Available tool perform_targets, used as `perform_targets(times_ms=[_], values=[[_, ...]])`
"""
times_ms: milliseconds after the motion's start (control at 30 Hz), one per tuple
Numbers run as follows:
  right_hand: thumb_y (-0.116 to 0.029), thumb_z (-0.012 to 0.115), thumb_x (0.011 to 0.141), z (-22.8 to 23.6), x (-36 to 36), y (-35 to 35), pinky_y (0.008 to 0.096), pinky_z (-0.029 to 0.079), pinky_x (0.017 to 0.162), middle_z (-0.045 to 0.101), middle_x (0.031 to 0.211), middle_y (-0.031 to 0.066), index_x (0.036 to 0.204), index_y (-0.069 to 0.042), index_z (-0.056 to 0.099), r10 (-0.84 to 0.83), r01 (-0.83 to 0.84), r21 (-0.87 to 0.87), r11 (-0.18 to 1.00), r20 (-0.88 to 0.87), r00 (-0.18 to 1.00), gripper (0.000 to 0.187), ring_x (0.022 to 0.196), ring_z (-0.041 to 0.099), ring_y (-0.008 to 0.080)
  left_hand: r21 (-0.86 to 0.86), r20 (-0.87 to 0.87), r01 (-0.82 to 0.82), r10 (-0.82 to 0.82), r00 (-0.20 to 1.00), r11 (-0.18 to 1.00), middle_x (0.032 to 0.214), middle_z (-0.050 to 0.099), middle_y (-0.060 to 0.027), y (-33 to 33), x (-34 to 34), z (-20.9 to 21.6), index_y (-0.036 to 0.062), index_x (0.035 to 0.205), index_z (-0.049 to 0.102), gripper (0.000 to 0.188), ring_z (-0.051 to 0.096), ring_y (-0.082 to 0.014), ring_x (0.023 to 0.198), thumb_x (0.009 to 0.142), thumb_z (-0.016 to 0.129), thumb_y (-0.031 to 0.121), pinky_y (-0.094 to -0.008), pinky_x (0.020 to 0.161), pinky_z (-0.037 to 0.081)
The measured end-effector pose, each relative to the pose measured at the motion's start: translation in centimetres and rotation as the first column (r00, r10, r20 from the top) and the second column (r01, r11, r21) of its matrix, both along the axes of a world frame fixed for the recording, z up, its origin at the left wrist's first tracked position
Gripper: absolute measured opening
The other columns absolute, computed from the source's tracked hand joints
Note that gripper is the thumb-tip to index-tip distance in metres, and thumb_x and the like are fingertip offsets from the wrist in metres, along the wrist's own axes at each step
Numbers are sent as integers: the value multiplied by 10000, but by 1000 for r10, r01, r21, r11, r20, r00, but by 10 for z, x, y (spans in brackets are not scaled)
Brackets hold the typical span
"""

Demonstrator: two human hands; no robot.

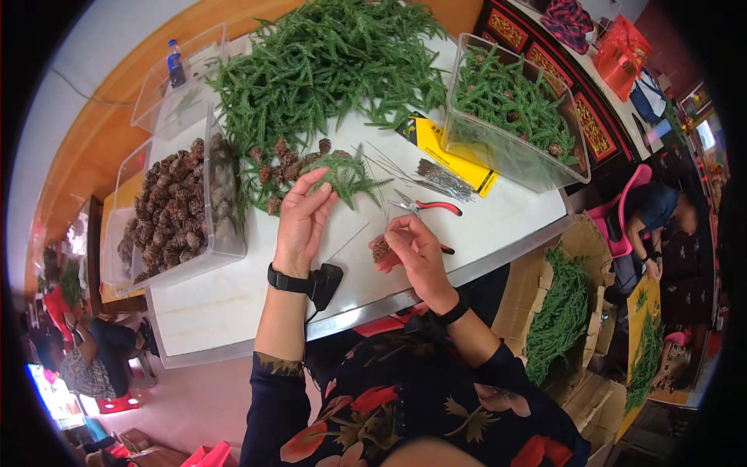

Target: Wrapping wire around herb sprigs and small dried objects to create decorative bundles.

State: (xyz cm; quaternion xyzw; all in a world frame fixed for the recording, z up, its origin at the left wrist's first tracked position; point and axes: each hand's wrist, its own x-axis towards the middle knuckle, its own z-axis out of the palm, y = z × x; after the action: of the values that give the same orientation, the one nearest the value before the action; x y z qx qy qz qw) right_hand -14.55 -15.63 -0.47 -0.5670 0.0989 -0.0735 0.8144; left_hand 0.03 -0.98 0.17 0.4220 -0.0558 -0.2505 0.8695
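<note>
My left hand [306, 216] is raised over the white table, its thumb and fingers pinched on an artificial green pine sprig [352, 177] that fans out to the right. Lower and to the right, my right hand [417, 251] grips a small brown pine cone [380, 249]; a thin wire seems to rise from it. Pliers [424, 206] with red and black handles lie just beyond my right hand, partly covered by it. Several loose pine cones [286, 163] rest beside the sprig. A bundle of thin metal wires [445, 180] lies on a yellow and black card [443, 146].
A large heap of green sprigs [327, 62] covers the table's far side. To the left stands a clear bin of pine cones [171, 206]; at the far right, a clear bin [517, 162] holds sprigs with cones. A cardboard box of greenery [560, 311] is right. Other people sit on both sides.
</note>
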Motion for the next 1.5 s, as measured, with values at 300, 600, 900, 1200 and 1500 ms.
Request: perform_targets(times_ms=[300, 600, 900, 1200, 1500], values=[[-112, 534, 929, 9, 9, 4, 187, 388, 517, 611, 727, 32, 926, -51, 543, 12, -12, -19, 1000, 15, 1000, 62, 581, 523, 61, 182, 111, -63, 43, 993, 981, 1064, 621, -9, -2, -4, 6, 41, 1097, 624, 270, 581, -52, 852, 833, 645, -10, -198, 722, 482], [-78, 531, 918, 34, 34, -4, 184, 380, 528, 614, 743, 32, 924, -23, 546, 6, 6, -90, 996, 130, 992, 57, 600, 519, 48, 201, 134, -76, 49, 990, 977, 1047, 632, -2, -3, -4, 8, 43, 1124, 610, 308, 578, -55, 848, 824, 647, -15, -194, 723, 466], [-78, 510, 929, 43, 77, -16, 188, 380, 514, 621, 804, 35, 916, -3, 533, 132, -68, -291, 954, 207, 969, 80, 586, 483, 24, 209, 199, -35, -8, 980, 977, 934, 641, -25, -4, -6, 11, 25, 1141, 595, 332, 561, -67, 807, 818, 627, -41, -199, 735, 438], [-132, 496, 935, 44, 73, -31, 172, 358, 430, 649, 873, 76, 891, -19, 524, 101, -91, -238, 967, 31, 994, 125, 473, 446, 22, 211, 215, -51, 4, 977, 976, 947, 653, -45, -6, -6, 9, 22, 1150, 573, 331, 591, -88, 863, 828, 613, -46, -206, 792, 461], [-158, 485, 935, 35, 66, -39, 180, 361, 426, 656, 887, 87, 898, -30, 531, 87, -84, -180, 980, 6, 996, 141, 459, 458, 44, 142, 177, 63, -88, 980, 988, 994, 650, -66, -3, -2, 6, 20, 1094, 564, 247, 612, -103, 890, 855, 592, -35, -201, 770, 499]])
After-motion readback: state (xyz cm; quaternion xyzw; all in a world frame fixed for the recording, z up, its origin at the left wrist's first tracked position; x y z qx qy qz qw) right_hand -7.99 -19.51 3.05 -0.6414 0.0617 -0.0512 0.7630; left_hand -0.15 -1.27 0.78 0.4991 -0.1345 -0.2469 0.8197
